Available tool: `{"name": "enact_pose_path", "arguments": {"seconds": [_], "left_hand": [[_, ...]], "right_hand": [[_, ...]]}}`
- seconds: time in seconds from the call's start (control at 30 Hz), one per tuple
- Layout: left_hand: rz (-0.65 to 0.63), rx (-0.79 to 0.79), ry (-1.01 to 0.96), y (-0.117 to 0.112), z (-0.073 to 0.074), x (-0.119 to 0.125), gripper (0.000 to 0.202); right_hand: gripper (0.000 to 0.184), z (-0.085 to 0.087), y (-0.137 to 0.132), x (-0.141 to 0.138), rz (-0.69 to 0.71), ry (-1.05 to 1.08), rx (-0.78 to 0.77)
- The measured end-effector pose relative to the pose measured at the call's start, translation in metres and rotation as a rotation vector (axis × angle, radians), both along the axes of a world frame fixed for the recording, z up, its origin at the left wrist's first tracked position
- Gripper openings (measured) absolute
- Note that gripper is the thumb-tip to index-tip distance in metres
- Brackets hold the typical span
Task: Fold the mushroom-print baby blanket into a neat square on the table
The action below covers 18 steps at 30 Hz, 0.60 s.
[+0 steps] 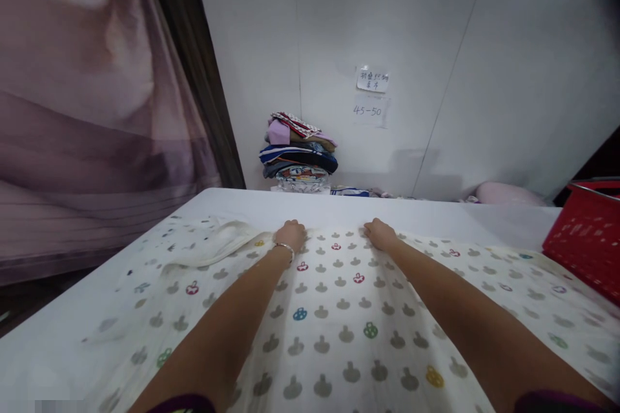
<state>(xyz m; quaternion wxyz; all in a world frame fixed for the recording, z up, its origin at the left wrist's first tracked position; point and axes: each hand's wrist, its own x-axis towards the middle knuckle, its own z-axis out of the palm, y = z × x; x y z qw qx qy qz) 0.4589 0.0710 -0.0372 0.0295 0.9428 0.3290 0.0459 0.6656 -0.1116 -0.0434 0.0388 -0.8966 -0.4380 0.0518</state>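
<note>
A white cloth printed with mushroom shapes in grey, red, blue, green and yellow is spread over the white table. My left hand, with a bracelet at the wrist, is closed on the cloth's far edge. To its right, my right hand pinches the same edge, and the stretch between the hands looks fairly straight. Left of my left hand, part of the cloth is folded back in a loose flap. The near end of the cloth runs out of view below.
A stack of folded fabrics stands beyond the table's far edge, against the white wall. At the right sits a red basket. A pinkish curtain hangs at the left. Two paper notes are stuck to the wall.
</note>
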Motion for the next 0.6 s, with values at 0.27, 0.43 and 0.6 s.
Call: {"name": "enact_pose_path", "arguments": {"seconds": [0.27,0.43,0.6], "left_hand": [[-0.107,0.036,-0.057,-0.008,0.007,-0.016,0.025],[-0.109,0.0,-0.077,-0.002,0.009,-0.018,0.035],[-0.071,-0.093,-0.013,0.005,0.009,-0.012,0.033]], "right_hand": [[0.016,0.003,0.005,0.001,-0.004,0.033,0.059],[0.017,0.009,-0.005,0.0,0.03,0.054,0.121],[0.021,0.01,-0.002,0.006,0.052,0.064,0.096]]}}
